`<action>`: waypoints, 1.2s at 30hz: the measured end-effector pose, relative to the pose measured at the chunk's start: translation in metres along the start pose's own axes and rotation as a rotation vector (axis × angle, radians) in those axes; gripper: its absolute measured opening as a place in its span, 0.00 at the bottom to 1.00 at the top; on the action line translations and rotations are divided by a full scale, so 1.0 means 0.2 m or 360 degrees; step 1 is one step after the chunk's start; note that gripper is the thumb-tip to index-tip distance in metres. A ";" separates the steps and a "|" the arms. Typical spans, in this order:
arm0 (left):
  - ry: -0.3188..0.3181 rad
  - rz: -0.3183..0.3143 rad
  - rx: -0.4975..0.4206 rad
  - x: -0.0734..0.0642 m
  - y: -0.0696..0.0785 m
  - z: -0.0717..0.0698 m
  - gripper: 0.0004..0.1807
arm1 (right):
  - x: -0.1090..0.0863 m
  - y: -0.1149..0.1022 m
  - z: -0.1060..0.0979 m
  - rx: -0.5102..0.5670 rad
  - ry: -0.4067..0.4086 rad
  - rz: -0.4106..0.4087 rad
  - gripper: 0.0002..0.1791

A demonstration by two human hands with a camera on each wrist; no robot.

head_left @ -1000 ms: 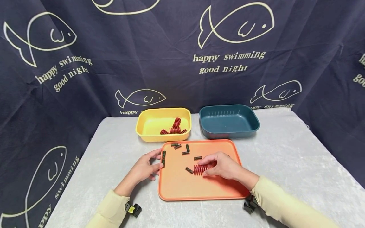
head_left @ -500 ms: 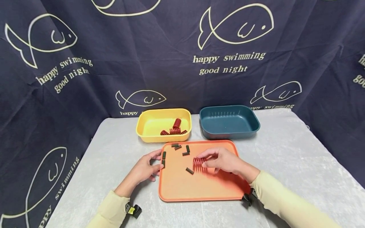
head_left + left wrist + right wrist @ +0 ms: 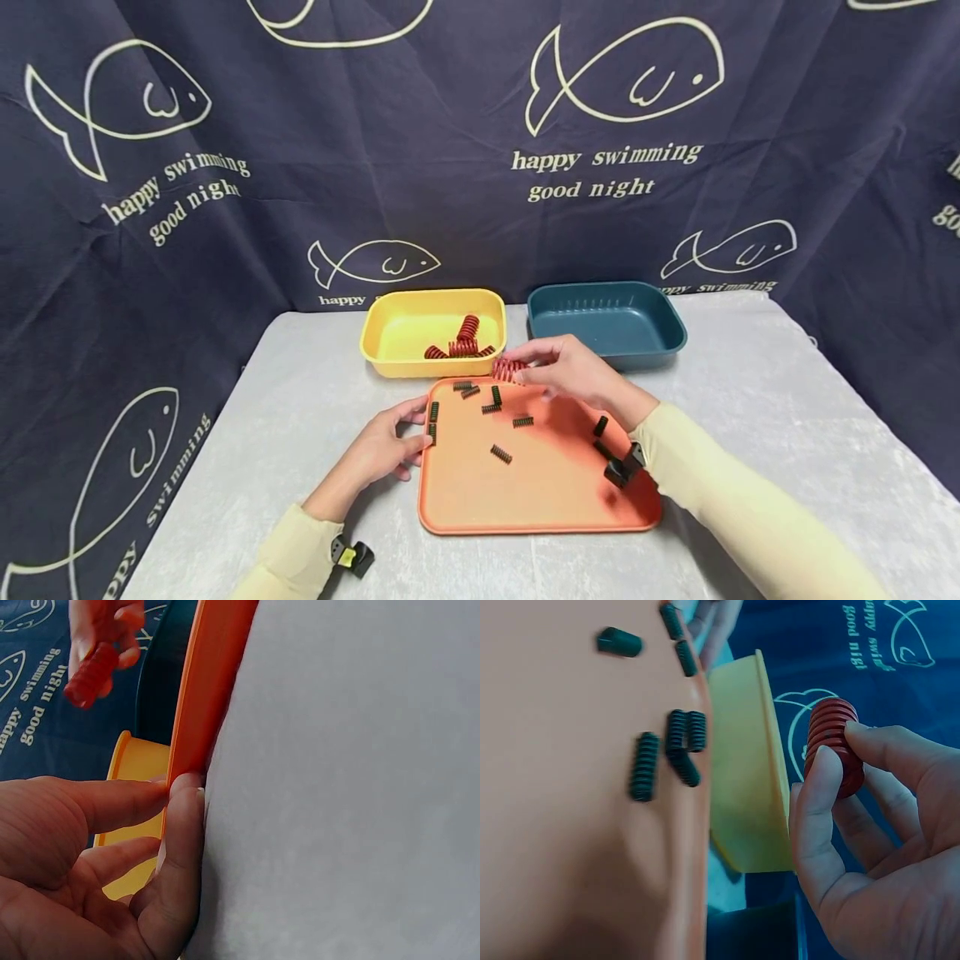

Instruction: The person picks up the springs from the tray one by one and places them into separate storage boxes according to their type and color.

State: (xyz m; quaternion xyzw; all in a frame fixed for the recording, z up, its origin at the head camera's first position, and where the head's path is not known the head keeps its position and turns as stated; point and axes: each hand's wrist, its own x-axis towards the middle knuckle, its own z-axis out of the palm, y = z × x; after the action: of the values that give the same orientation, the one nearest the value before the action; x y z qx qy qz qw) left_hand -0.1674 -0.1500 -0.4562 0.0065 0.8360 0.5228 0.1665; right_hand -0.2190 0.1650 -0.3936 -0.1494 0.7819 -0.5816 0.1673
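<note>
My right hand (image 3: 573, 371) pinches a large red coil spring (image 3: 832, 735) between thumb and fingertips. It is raised over the far edge of the orange tray (image 3: 540, 500), close to the front of the yellow bin (image 3: 390, 364). My left hand (image 3: 382, 442) grips the tray's left rim, with the thumb on one side and fingers on the other, as the left wrist view (image 3: 176, 825) shows. Small dark springs lie about the tray, among them one dark spring (image 3: 501, 454) near the middle and another dark spring (image 3: 522, 422) behind it. Several red springs (image 3: 462, 347) lie in the yellow bin.
A dark teal bin (image 3: 645, 360) stands at the back right beside the yellow one. Grey cloth (image 3: 750, 433) covers the table. A navy curtain (image 3: 465, 208) with fish drawings hangs behind and at the sides.
My right hand has lifted the red spring off the tray's middle and carried it away from me toward the yellow bin. The left hand stays on the tray's rim.
</note>
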 end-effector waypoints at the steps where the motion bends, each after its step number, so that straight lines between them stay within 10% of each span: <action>1: 0.0001 -0.0003 0.0000 0.00 0.00 0.00 0.36 | 0.02 -0.01 0.00 0.0007 0.0014 0.0003 0.19; 36: 0.0004 0.0029 -0.0008 0.00 -0.01 0.00 0.35 | 0.62 -0.12 0.19 0.0167 0.0378 0.0230 0.19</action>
State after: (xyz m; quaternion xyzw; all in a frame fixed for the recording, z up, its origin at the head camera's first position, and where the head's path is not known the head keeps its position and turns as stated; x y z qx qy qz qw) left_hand -0.1662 -0.1503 -0.4573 0.0131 0.8348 0.5265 0.1607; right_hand -0.3128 0.0720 -0.3921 -0.0138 0.7734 -0.6217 0.1228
